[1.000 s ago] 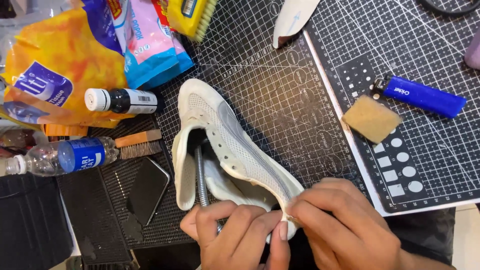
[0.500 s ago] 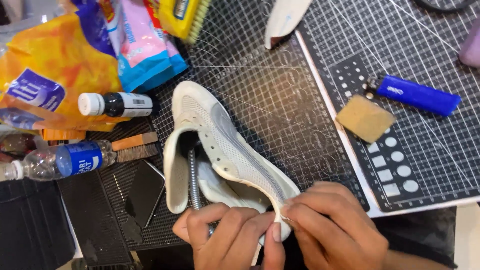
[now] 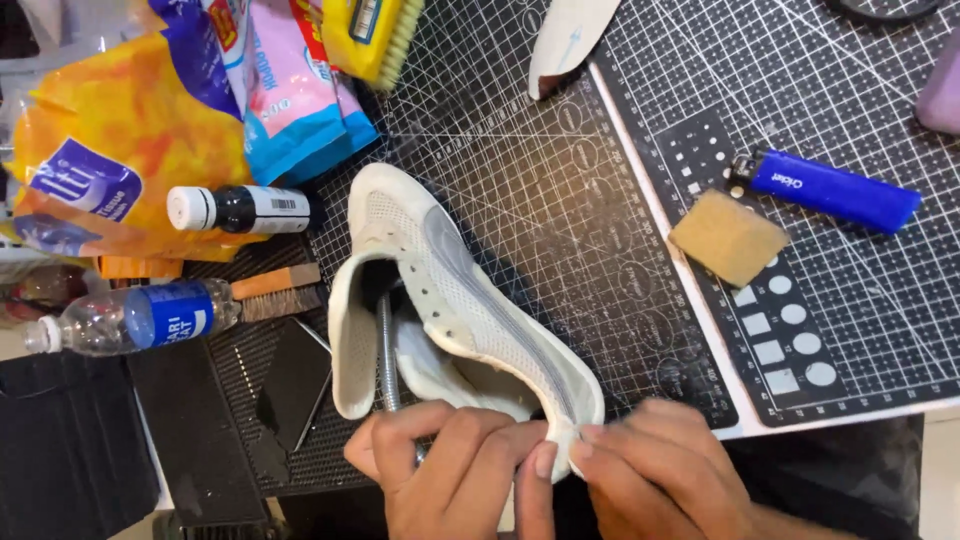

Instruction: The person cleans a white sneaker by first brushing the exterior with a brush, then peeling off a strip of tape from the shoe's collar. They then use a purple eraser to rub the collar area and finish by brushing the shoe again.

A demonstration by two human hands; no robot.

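Both hands on the white shoe, near edge of the black cutting mat. My left hand is wrapped around its end and the metal rod running inside; my right hand pinches the fabric edge beside the left thumb. Blue lighter and tan sponge sit well apart, right side. Dark bottle off the left edge.

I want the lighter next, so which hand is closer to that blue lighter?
Right. The right hand pinches the white shoe below the blue lighter; the left hand grips the shoe farther left.
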